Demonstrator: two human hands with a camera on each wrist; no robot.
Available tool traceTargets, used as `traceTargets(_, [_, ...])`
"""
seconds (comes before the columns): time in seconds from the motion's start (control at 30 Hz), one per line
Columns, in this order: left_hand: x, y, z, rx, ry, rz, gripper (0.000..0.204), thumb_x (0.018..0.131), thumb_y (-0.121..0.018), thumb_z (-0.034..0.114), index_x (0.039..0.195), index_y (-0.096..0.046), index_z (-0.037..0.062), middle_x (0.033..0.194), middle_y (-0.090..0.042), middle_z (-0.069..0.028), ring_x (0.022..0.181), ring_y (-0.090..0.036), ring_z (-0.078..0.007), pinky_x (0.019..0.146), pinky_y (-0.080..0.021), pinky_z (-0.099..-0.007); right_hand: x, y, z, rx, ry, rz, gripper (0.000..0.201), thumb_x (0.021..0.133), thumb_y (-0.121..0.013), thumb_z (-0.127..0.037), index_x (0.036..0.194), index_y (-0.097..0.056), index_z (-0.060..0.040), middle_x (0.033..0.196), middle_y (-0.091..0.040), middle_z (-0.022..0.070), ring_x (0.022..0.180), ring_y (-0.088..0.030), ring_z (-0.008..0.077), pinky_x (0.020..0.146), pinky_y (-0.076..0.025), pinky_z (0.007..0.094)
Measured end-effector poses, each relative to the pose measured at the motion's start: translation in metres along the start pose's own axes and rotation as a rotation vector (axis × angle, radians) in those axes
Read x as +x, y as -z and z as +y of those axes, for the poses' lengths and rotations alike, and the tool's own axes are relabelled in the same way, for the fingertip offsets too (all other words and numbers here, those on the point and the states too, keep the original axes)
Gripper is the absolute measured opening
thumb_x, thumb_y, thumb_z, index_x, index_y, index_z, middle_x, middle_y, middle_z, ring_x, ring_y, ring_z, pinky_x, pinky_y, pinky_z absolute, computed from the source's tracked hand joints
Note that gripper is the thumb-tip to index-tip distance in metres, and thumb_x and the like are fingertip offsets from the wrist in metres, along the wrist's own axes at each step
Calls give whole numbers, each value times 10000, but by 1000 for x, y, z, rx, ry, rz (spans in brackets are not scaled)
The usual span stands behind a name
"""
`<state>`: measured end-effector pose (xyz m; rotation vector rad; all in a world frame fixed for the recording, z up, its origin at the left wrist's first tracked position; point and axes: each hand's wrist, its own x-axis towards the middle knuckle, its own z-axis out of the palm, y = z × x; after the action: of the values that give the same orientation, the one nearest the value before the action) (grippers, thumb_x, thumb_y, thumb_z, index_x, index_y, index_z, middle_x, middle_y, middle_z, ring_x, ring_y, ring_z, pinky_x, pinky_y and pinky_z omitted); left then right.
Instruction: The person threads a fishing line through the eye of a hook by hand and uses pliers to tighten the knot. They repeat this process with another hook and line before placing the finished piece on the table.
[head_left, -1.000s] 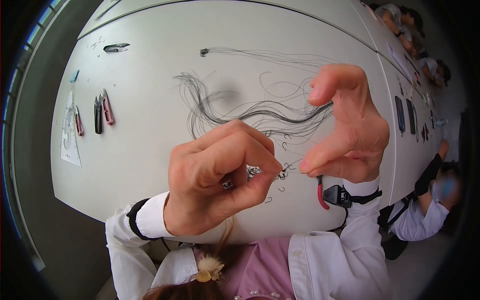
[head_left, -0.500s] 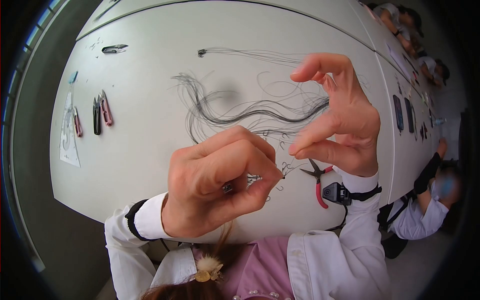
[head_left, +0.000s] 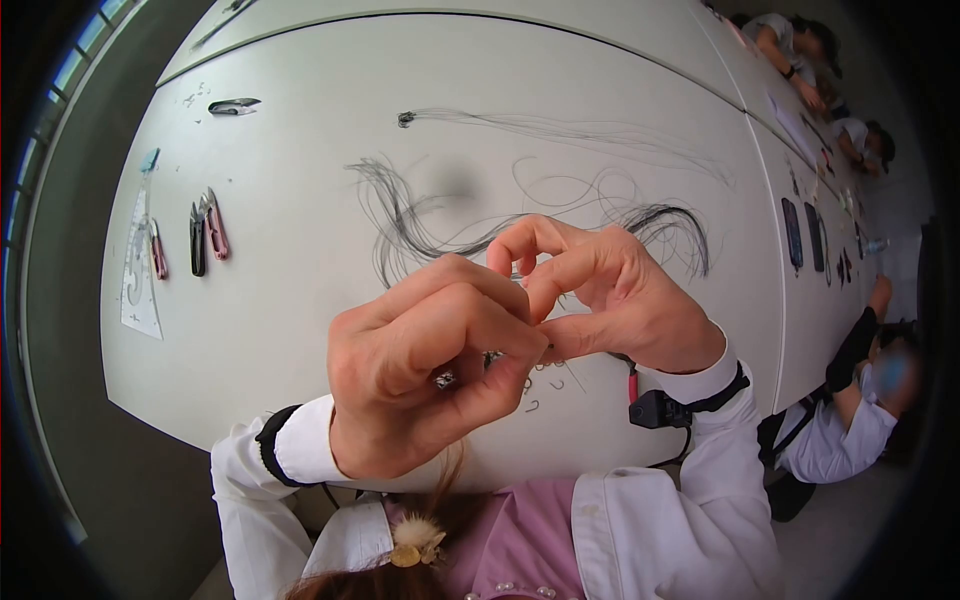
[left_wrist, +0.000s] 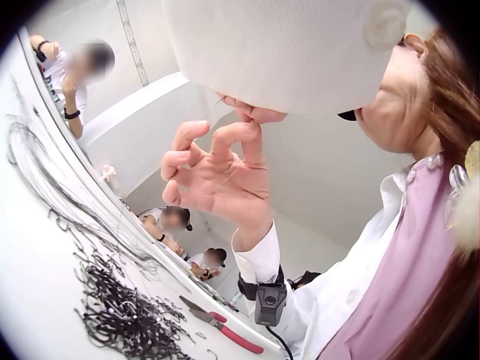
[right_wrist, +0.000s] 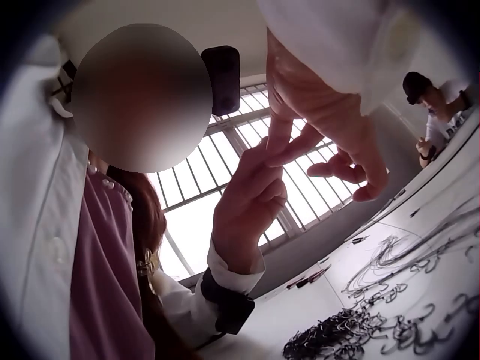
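The left hand [head_left: 430, 370] pinches thin line between thumb and forefinger, its other fingers curled; a tiny dark bit shows at the tips. Against those tips lie the right hand's thumb and forefinger, pressed together. In the left wrist view the right hand [left_wrist: 225, 176] has its other fingers bent and apart, with a fine line [left_wrist: 227, 178] across the palm. The right wrist view shows the left hand [right_wrist: 251, 202] meeting the right hand [right_wrist: 322, 105] from below. Whatever lies between the fingertips is mostly hidden. Below is a pile of black hooks [left_wrist: 127, 311].
A bundle of dark line [head_left: 410, 232] curves across the table behind the hands, with a thinner bundle [head_left: 530, 122] beyond. Red-handled pliers [left_wrist: 225, 330] lie near the right forearm. Snips [head_left: 216, 228] and a clear ruler [head_left: 140, 275] are at left. Other people sit at far right.
The right hand has moved left and down from beside the left hand, and its fingertips now meet the left hand's. The left hand has barely moved.
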<state>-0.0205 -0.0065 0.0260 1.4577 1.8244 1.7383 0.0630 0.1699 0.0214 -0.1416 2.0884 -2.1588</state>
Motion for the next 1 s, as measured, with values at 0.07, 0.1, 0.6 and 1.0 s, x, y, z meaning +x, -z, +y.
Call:
traceTargets(0.07, [-1, 0, -1, 22, -2, 32, 141, 666, -640, -72, 693, -572, 49, 756, -586, -42, 552, -464, -70, 453, -340, -200, -1, -7, 7, 203, -15, 15, 80, 755, -705, -50, 833, -689, -45, 1003, -507, 27, 962, -488, 124, 897, -377, 276])
traceTargets(0.1, [-1, 0, -1, 42, -1, 60, 145, 664, -638, -75, 694, -568, 48, 757, -584, -41, 549, -457, -66, 451, -335, -199, -1, -12, 6, 202, -14, 10, 80, 755, -705, -50, 833, -689, -45, 1003, -507, 27, 962, -488, 124, 897, -377, 276])
traceTargets(0.6, [-2, 2, -6, 168, 77, 193, 158, 668, -616, -132, 705, -554, 9, 777, -552, -38, 582, -445, -40, 458, -319, -179, -13, -47, -4, -1085, 524, 664, 218, 505, -742, -75, 709, -681, -121, 768, -498, -46, 768, -374, 183, 669, -287, 310])
traceTargets(1.0, [1, 1, -4, 106, 79, 20, 148, 660, -645, -93, 689, -562, 26, 754, -579, -37, 516, -413, -45, 452, -321, -194, -28, -34, -28, -1664, 631, 659, 255, 580, -735, -230, 834, -723, -208, 809, -412, -7, 778, -340, 193, 717, -298, 317])
